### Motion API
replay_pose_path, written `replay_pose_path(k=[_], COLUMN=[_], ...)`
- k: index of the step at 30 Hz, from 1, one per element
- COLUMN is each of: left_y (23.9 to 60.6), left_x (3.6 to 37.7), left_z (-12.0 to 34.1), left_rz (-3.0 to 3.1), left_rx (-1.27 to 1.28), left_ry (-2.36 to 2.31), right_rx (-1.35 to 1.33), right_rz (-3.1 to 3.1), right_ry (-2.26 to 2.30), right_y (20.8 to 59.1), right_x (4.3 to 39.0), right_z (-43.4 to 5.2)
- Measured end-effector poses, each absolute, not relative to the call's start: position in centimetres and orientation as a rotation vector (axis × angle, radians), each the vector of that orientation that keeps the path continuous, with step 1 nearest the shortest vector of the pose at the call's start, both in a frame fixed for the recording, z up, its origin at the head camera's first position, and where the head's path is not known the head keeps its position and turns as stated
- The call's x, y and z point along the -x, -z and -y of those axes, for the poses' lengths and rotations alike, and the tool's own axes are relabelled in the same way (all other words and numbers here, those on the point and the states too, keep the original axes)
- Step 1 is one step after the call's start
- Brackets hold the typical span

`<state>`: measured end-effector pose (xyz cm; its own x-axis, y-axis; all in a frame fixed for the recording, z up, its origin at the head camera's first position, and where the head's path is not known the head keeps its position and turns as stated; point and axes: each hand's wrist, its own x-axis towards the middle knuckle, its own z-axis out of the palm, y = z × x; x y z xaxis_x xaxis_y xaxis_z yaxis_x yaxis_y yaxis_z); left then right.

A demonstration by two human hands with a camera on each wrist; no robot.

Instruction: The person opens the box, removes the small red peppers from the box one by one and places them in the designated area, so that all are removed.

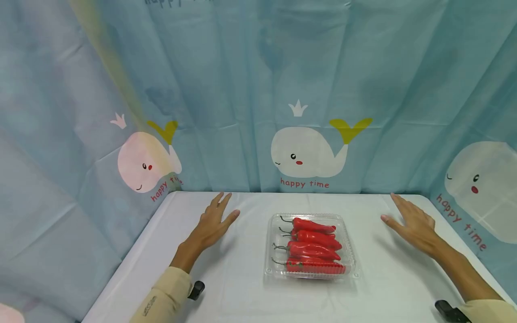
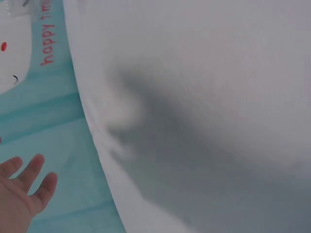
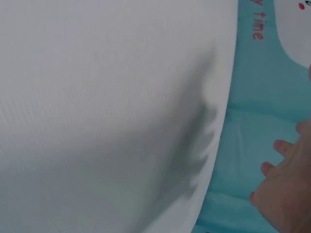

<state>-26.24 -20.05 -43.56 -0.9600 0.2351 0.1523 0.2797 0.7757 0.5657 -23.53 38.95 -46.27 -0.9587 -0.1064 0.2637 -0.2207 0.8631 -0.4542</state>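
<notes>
Several red chili peppers (image 1: 313, 249) with dark stems lie side by side in a clear plastic clamshell box (image 1: 348, 251) on the white table. To the left of the box hovers my left hand (image 1: 210, 226), fingers extended and holding nothing; in the left wrist view part of that hand (image 2: 19, 199) shows at the lower left, over its shadow's side of the table edge. On the far side of the box, my right hand (image 1: 414, 226) is held in the air with straight fingers and nothing in it. The right wrist view catches that hand (image 3: 289, 187) at the right edge.
A white cloth-covered table (image 1: 242, 296) surrounds the box. Blue curtains (image 1: 226, 152) printed with whales and lettering hang behind it and along both sides. Black straps with small devices (image 1: 196, 290) sit at both wrists, by the beige sleeves (image 1: 165, 296).
</notes>
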Motion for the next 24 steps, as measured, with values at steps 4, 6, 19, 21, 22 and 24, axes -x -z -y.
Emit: replay_pose_path(k=[4, 6, 19, 21, 22, 24], left_y=[43.3, 43.3, 43.7, 43.9, 44.0, 44.1], left_x=[25.4, 25.0, 21.5, 21.1, 20.8, 20.4], left_z=[19.1, 18.7, 16.3, 16.1, 16.1, 15.9], left_rz=[2.856, 2.832, 2.795, 2.785, 2.781, 2.778], left_rx=[0.474, 0.506, 0.467, 0.469, 0.472, 0.48], left_ry=[1.136, 1.226, 1.422, 1.447, 1.465, 1.498], right_rx=[-0.235, -0.236, -0.352, -0.374, -0.382, -0.4], right_rz=[2.838, 2.849, 2.838, 2.832, 2.83, 2.824], right_ry=[-0.779, -0.824, -1.209, -1.23, -1.234, -1.26], right_y=[46.2, 46.0, 45.2, 45.1, 45.1, 44.9], right_x=[23.0, 22.6, 19.8, 19.3, 19.1, 18.7], right_z=[-38.2, -37.8, -35.7, -35.4, -35.3, -35.0])
